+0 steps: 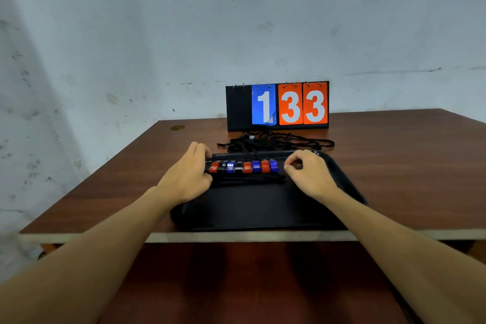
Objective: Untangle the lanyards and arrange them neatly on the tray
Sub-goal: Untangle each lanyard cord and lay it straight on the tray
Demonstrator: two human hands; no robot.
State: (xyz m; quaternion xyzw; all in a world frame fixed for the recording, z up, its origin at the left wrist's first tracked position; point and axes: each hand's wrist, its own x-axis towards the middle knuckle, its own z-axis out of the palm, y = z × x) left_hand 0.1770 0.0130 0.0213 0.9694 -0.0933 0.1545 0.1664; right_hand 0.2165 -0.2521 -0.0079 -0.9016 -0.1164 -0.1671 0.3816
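The black cord lanyards (276, 141) look light and limp. Their hard red, blue and black clips (247, 166) sit rowed on the black plastic tray (257, 208), with the cords tangled at 12 o'clock. The left hand (189, 173) curls at the row's 9 o'clock end and the right hand (306, 173) pinches at 3 o'clock; I cannot tell what either holds. The clips likely offer the firmest hold.

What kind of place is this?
Probably a bare room set up for recording tasks: a stained blank wall, one plain wooden table, and a flip scoreboard reading 133 behind the tray.

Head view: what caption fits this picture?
Left hand and right hand flank a row of lanyard clips on the tray.
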